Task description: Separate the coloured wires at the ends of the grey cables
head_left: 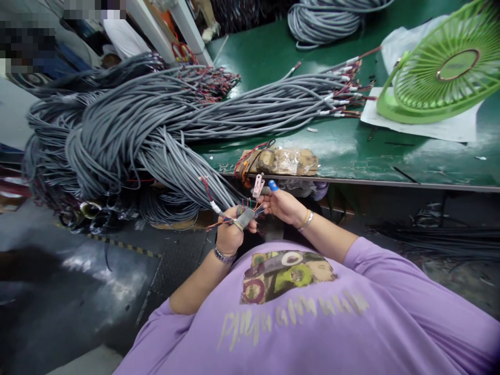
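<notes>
My left hand [230,232] is closed around the end of a grey cable [187,172] whose thin coloured wires [250,205] fan out past a taped fingertip. My right hand [283,204] is pinched on those wire tips, with a blue cap on one finger and a small pale clip-like piece [257,186] above it. The cable runs up left into a large grey cable bundle [117,130] that hangs over the bench edge. Both hands sit just below the front edge of the green bench [351,151].
A taped brown block with red wires [283,161] sits at the bench edge above my hands. A green fan [441,73] stands on white paper at the right. More grey cables [273,104] with stripped ends lie across the bench, another coil [324,21] at the back.
</notes>
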Demonstrator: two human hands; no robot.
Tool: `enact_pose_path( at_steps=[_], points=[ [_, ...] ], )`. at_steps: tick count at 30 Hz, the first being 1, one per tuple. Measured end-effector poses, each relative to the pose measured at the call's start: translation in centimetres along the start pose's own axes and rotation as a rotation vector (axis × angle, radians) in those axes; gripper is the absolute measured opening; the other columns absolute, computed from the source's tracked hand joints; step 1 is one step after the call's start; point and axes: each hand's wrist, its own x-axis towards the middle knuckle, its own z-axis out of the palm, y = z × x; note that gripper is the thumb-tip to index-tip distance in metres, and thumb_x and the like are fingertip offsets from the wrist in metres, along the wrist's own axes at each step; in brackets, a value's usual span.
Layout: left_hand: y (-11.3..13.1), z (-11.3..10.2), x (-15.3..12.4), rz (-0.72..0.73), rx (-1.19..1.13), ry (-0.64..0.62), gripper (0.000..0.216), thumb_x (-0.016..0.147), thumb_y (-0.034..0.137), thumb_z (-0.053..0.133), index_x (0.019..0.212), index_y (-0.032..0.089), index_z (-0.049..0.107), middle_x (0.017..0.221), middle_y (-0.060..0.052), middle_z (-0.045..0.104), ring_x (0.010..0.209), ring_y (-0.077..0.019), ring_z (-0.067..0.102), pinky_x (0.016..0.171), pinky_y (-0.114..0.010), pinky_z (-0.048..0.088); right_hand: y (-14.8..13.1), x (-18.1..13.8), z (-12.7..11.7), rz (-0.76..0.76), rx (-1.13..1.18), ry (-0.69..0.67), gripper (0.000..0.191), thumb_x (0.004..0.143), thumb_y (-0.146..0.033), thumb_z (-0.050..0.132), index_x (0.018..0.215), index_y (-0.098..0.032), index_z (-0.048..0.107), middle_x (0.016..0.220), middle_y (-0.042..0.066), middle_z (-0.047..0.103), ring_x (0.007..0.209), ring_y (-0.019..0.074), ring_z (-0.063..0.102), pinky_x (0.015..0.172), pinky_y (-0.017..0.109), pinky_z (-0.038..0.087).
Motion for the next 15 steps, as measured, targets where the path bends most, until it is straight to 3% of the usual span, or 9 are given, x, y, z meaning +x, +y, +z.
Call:
enact_pose_path(
  at_steps=[2,4,7,9,12,15],
  points=[
    [0.2,0.2,0.2,-0.012,0.010,-0.012,0.024,0.075,0.038,0.073,0.069,0.015,0.066,0.053,0.001,0.063,0.042,-0.0101,0.057,0.041,-0.020,0.048,-0.7,0.3,0.5,-0.014,-0.045,-0.076,0.045,0.076,-0.059,0.069,0.089,-0.016,0.064,0.077,0.002,0.062,0.057,0.0084,0.049,0.051,0.021,0.038],
    [0.3,0.4,0.4,-0.022,0.022,0.001,0.025,0.075,0.038,0.072,0.068,0.015,0.066,0.053,0.001,0.063,0.041,-0.0095,0.056,0.041,-0.020,0.048,-1.1,0.4,1.1,-0.126,-0.112,-0.073,0.046,0.070,-0.058,0.075,0.085,-0.016,0.063,0.071,0.000,0.059,0.054,0.0076,0.044,0.049,0.021,0.034],
    [0.1,0.6,0.6,-0.035,0.020,0.035,0.025,0.075,0.039,0.072,0.069,0.015,0.066,0.052,0.002,0.063,0.040,-0.0091,0.056,0.040,-0.020,0.047,-1.0,0.5,1.6,-0.389,-0.266,0.114,0.049,0.064,-0.060,0.078,0.070,-0.015,0.058,0.059,-0.003,0.052,0.051,0.0062,0.036,0.049,0.022,0.027],
    [0.0,0.7,0.7,-0.043,0.015,0.047,0.025,0.074,0.039,0.073,0.069,0.015,0.066,0.052,0.002,0.063,0.040,-0.0093,0.056,0.040,-0.020,0.047,-0.7,0.7,1.6,-0.467,-0.315,0.194,0.053,0.067,-0.067,0.072,0.067,-0.015,0.058,0.057,-0.003,0.052,0.052,0.0068,0.036,0.050,0.022,0.026],
    [-0.1,0.9,0.9,-0.043,0.012,0.043,0.025,0.074,0.039,0.073,0.070,0.015,0.066,0.052,0.002,0.063,0.040,-0.0093,0.056,0.040,-0.020,0.048,-0.5,1.2,1.7,-0.363,-0.213,0.111,0.060,0.069,-0.075,0.062,0.070,-0.016,0.060,0.056,-0.002,0.050,0.052,0.0079,0.039,0.051,0.023,0.029],
    [-0.3,1.0,1.1,-0.040,0.031,0.038,0.025,0.074,0.038,0.073,0.069,0.015,0.066,0.052,0.002,0.062,0.041,-0.0090,0.056,0.041,-0.019,0.048,-0.6,1.6,2.0,-0.234,-0.032,0.041,0.059,0.065,-0.074,0.068,0.072,-0.015,0.062,0.059,-0.002,0.051,0.054,0.0082,0.040,0.051,0.023,0.032]
  ],
)
